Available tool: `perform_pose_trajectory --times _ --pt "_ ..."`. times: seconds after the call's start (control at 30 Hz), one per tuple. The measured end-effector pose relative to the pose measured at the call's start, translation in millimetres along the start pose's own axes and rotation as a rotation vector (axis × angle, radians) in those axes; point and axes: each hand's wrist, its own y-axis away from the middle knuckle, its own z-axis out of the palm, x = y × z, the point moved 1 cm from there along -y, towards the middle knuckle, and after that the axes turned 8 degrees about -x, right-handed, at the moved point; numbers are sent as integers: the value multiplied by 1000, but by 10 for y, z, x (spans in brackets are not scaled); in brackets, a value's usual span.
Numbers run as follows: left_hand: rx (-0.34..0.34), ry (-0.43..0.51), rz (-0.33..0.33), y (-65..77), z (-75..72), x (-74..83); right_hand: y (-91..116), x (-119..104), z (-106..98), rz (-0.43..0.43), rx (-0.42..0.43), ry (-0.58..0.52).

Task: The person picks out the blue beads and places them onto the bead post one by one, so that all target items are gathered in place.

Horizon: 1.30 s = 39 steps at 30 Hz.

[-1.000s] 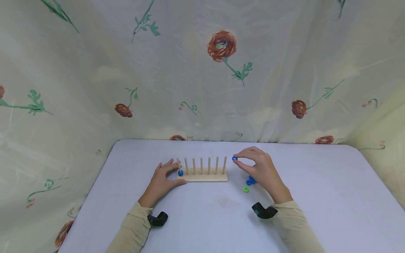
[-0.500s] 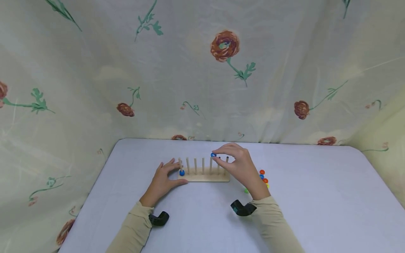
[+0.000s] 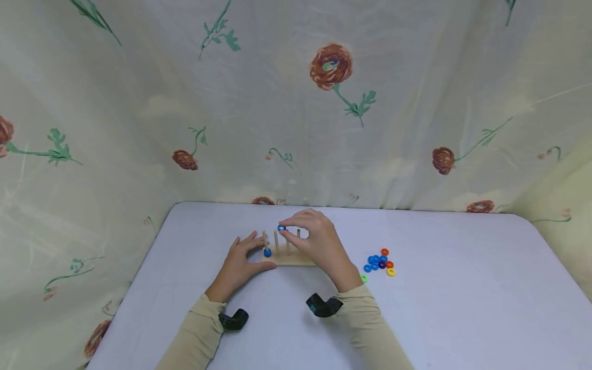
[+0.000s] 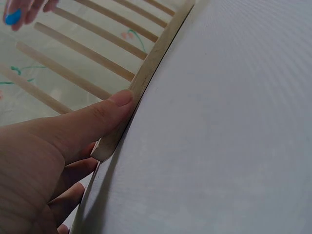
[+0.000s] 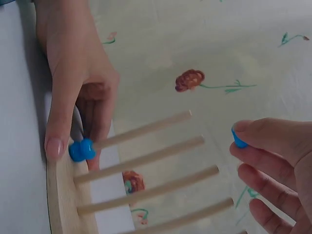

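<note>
A wooden peg board (image 3: 295,259) with a row of upright pegs stands on the table. My left hand (image 3: 240,264) grips its left end, thumb on the front edge and fingers behind, as the left wrist view also shows. Blue beads (image 5: 82,149) sit stacked at the foot of the leftmost peg. My right hand (image 3: 319,241) pinches another blue bead (image 5: 239,139) between thumb and forefinger, the other fingers loosely curved. That bead is up at peg-top height, close to the second and third pegs in the head view. My right hand hides the board's right part there.
Right of the board lies a loose group of blue beads (image 3: 373,259), with orange ones (image 3: 385,252), a dark purple bead (image 3: 382,265) and a yellow bead (image 3: 391,272). A green bead (image 3: 364,278) is partly covered by the right wrist. A flowered cloth (image 3: 259,103) hangs behind the table.
My right hand has carried the pinched blue bead leftward, from right of the board to over its left pegs, uncovering the loose beads. The left hand keeps its grip on the board.
</note>
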Motion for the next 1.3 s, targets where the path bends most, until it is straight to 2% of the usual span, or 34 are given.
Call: perform_pose_trajectory --times 0.13,0.37,0.57,0.83,1.03,1.3 --pt "3 6 0 3 4 15 -58 -37 112 0 8 12" --pt "-10 8 -3 14 -7 24 -72 -102 296 -70 118 25" --pt "-21 5 -10 12 -10 28 -67 -141 411 -73 148 65" --pt "-13 -10 7 -6 -2 15 -68 -136 461 -92 146 110" --pt "-12 -5 9 -5 -5 17 -74 -135 457 -91 135 103" --pt "-6 -7 19 10 -7 2 -89 -136 426 -61 172 112"
